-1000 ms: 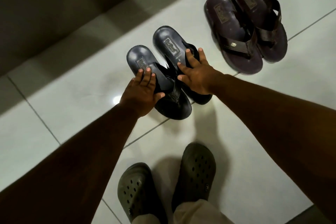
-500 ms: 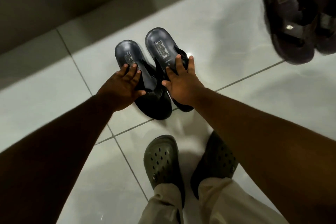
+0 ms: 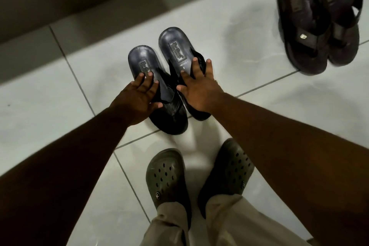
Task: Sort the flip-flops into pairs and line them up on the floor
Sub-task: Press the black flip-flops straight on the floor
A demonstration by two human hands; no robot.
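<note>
Two black flip-flops lie side by side on the white tiled floor, heels pointing away from me: the left one (image 3: pixel 142 60) and the right one (image 3: pixel 173 46). My left hand (image 3: pixel 137 100) rests flat on the left one's strap area, fingers spread. My right hand (image 3: pixel 199 90) lies the same way on the right one, its fingertips on the strap. Neither hand is closed around a flip-flop. A dark brown pair (image 3: pixel 295 18) stands together at the upper right, one sandal slightly overlapping the other.
My own feet in olive clogs (image 3: pixel 165 177) stand just below the black pair, with beige trouser legs. A dark wall with a grey skirting strip (image 3: pixel 99 12) runs along the top. Grout lines cross the tiles.
The view has swung so the brown pair sits further to the upper right. Both hands stay spread on the black pair, which has kept its place across the grout line.
</note>
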